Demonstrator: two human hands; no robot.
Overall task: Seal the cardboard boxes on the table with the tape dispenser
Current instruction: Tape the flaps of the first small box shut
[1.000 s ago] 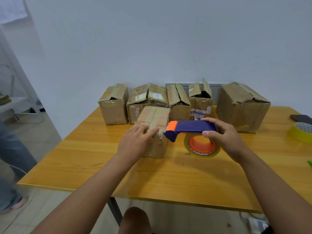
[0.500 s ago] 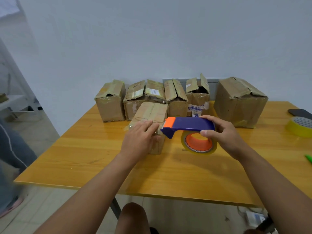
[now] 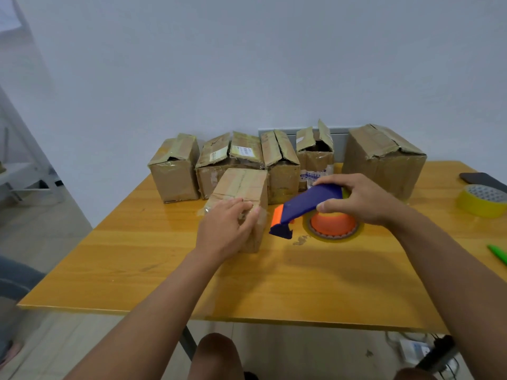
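Boxes [image 3: 238,198]: six; tape dispenser [image 3: 307,207]: one

My left hand [image 3: 229,227] hid the near box's [image 3: 241,185] front edge. The frame's right edge cut off the yellow tape roll [image 3: 481,201] and green pen [image 3: 498,253].

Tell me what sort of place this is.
Probably a plain packing room or office: used cardboard boxes lined up against a bare white wall on a wooden table, a spare yellow tape roll beside them.

Wooden table [image 3: 164,272] carries cardboard boxes [image 3: 282,165] and yellow tape roll [image 3: 480,201].
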